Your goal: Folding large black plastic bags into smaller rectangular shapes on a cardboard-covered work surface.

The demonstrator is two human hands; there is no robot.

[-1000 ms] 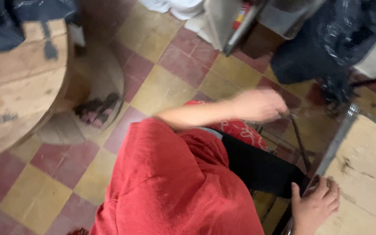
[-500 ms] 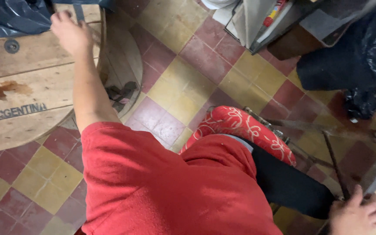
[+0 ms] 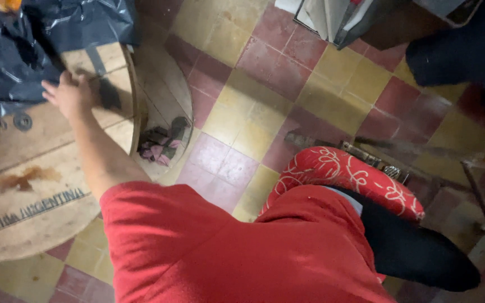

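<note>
The left hand (image 3: 68, 96) is spread open, fingers flat. Just above it, the crinkly black plastic bag (image 3: 15, 47) looks soft, light, slippery; a fold could be pinched.

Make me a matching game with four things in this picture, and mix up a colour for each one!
Things:
1. crinkly plastic bag on the round tabletop
2. round wooden plank tabletop
3. padded chair seat with swirly lines
4. small bundle of cloth on the lower wooden disc

Colours:
A. pale brown
B. red and white
C. black
D. pinkish and dark

Pairs: 1-C, 2-A, 3-B, 4-D

The left hand reaches onto the tabletop right beside the bag.
</note>
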